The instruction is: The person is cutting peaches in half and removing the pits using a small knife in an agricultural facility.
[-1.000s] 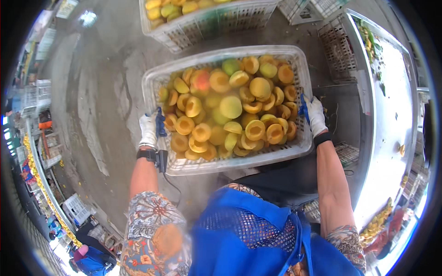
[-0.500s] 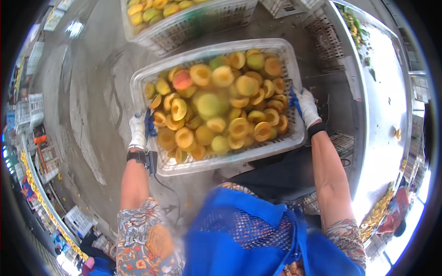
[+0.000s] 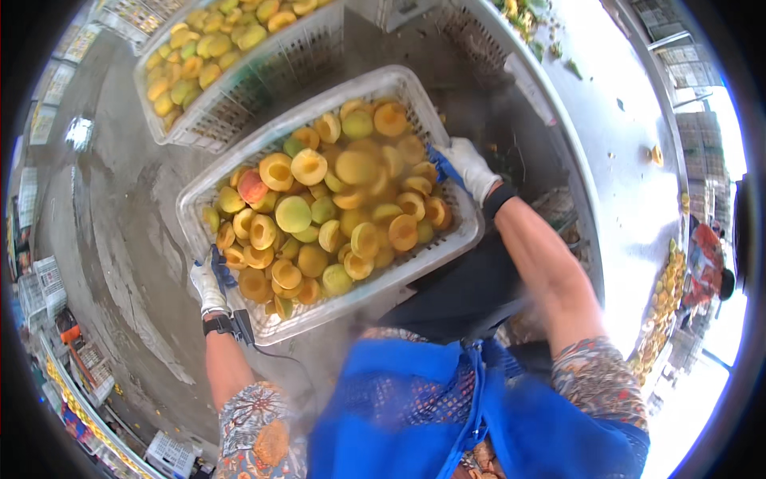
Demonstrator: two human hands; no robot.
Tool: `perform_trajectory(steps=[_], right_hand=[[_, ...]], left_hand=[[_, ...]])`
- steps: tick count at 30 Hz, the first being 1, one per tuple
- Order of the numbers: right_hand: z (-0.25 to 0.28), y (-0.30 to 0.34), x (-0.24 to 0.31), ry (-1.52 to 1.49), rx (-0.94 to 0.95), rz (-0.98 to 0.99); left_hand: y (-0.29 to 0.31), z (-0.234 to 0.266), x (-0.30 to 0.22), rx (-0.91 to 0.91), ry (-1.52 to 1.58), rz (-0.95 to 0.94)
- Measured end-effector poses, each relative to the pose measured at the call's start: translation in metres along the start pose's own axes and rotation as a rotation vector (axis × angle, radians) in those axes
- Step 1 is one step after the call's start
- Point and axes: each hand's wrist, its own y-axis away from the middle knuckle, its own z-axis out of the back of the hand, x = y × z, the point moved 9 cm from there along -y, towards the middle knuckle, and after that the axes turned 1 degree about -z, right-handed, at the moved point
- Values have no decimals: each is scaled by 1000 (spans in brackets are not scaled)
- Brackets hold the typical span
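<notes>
Head view: from where I stand, moving the fruit crate (image 3: 359, 291) looks like the step in hand; the next move, I'd judge, calls for an even two-handed grip and a level crate, since loose pieces could tip over the rim
Left hand (image 3: 209, 286): white glove, blue at the fingers, closed over the crate's left end
Farther crate (image 3: 255, 100): pale plastic, just beyond the held one, heaped with similar fruit
Fruit crate: between both hands, seemingly off the floor (image 3: 128, 263), pale and slatted, turned so its right end lies farther from the wearer
Fruit halves (image 3: 308, 167): orange-yellow, many showing pit hollows, among greener pieces and one red-blushed piece (image 3: 252, 186); some toward the right look blurred
Right hand (image 3: 467, 168): gloved alike, fingers closed over the right end
Bench (image 3: 614, 144): shiny pale top, apart from the crate, carrying leaves (image 3: 523, 22)
</notes>
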Motion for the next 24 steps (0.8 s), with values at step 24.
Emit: perform_trajectory(steps=[24], right_hand=[[13, 9, 40, 210, -120, -32]], left_hand=[[20, -14, -18, -26, 33, 20]])
